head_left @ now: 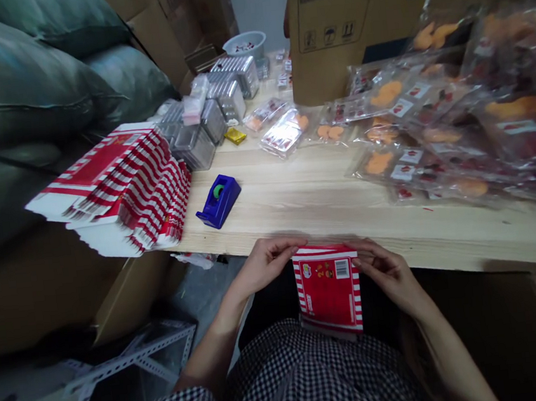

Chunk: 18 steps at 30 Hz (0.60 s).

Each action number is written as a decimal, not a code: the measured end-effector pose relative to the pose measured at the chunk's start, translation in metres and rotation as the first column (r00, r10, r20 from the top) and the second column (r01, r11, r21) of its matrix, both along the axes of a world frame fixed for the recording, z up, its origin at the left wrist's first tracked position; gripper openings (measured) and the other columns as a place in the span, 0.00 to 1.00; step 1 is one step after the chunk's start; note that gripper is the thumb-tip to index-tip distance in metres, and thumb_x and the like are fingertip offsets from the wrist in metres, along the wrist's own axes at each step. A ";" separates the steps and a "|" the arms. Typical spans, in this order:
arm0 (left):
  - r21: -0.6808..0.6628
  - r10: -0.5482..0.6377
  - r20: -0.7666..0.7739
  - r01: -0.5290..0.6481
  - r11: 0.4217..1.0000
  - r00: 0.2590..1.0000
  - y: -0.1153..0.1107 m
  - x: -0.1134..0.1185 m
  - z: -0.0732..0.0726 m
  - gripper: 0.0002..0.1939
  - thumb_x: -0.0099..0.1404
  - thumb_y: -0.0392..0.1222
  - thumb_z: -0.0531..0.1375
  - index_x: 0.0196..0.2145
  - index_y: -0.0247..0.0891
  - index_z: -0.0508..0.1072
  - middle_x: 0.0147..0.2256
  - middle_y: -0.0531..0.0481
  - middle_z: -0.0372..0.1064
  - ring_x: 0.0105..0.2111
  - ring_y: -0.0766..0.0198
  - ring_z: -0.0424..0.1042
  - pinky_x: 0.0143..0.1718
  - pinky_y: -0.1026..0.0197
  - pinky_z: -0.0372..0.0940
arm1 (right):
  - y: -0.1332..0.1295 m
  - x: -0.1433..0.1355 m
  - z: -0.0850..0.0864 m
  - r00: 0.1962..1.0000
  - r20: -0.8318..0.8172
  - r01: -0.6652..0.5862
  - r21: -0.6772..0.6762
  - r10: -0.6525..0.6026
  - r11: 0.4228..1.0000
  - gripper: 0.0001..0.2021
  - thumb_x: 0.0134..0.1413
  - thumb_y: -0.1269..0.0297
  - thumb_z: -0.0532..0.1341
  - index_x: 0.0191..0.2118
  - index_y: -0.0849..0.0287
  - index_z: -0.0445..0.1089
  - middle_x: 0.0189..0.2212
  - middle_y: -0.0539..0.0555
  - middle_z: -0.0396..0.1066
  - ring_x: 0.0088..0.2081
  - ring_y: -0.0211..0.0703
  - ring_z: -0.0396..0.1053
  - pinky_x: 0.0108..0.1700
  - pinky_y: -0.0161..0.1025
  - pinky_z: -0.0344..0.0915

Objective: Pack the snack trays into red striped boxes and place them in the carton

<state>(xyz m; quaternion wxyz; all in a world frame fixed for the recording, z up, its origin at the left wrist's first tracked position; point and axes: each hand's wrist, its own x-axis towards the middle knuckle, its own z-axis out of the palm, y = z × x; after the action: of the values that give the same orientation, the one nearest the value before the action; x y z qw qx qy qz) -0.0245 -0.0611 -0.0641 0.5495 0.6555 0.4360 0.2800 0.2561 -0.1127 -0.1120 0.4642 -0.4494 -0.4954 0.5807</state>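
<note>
Between my two hands, at the table's front edge, is a red and white striped cardboard box [328,293] with a barcode on its face. My left hand [270,259] pinches its upper left corner, thumb and fingers together. At the upper right corner my right hand [381,266] grips the box's edge with thumb and fingers. The box's lower end rests near my lap, its top close to the tabletop. Left of it on the table stands a blue tape dispenser [219,201] with a green core. A stack of flat red and white striped boxes [122,184] lies farther left.
Clear bags with orange pieces [403,122] are heaped on the right of the wooden table [297,204]. Clear plastic cases [206,121], a yellow packet [235,135] and a bowl [246,43] stand behind. A large carton [328,47] rises at the back; green sacks [21,86] fill the left.
</note>
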 end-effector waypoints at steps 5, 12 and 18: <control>0.121 -0.093 -0.031 0.096 0.988 0.995 -0.006 -0.001 0.004 0.17 0.72 0.42 0.58 0.56 0.43 0.76 0.54 0.45 0.75 0.55 0.56 0.75 0.58 0.51 0.68 | -0.004 -0.001 -0.002 0.998 -0.007 0.055 -0.030 -0.055 0.998 0.11 0.61 0.60 0.66 0.49 0.45 0.77 0.52 0.51 0.75 0.49 0.44 0.76 0.54 0.42 0.73; 0.156 0.012 0.050 -0.019 0.988 0.999 -0.028 0.008 -0.030 0.20 0.67 0.42 0.64 0.56 0.47 0.75 0.61 0.46 0.68 0.62 0.53 0.67 0.64 0.43 0.61 | -0.006 0.003 -0.012 1.000 -0.006 0.028 -0.056 -0.028 0.998 0.10 0.62 0.58 0.65 0.49 0.47 0.74 0.51 0.52 0.76 0.48 0.45 0.77 0.53 0.44 0.73; 0.169 0.086 0.147 -0.110 0.980 0.985 -0.021 0.007 -0.005 0.12 0.70 0.37 0.61 0.47 0.44 0.81 0.50 0.46 0.79 0.51 0.58 0.77 0.56 0.51 0.70 | -0.003 0.003 0.050 0.936 0.343 -0.138 0.155 0.078 0.978 0.13 0.66 0.61 0.61 0.54 0.45 0.74 0.54 0.54 0.72 0.57 0.47 0.70 0.58 0.46 0.69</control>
<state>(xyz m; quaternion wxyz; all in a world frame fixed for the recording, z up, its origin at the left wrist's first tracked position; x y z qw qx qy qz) -0.0171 -0.0816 -0.0686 0.5038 0.6581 0.4021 0.3890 0.2595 -0.1159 -0.0619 0.3785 -0.4707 -0.6407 0.4740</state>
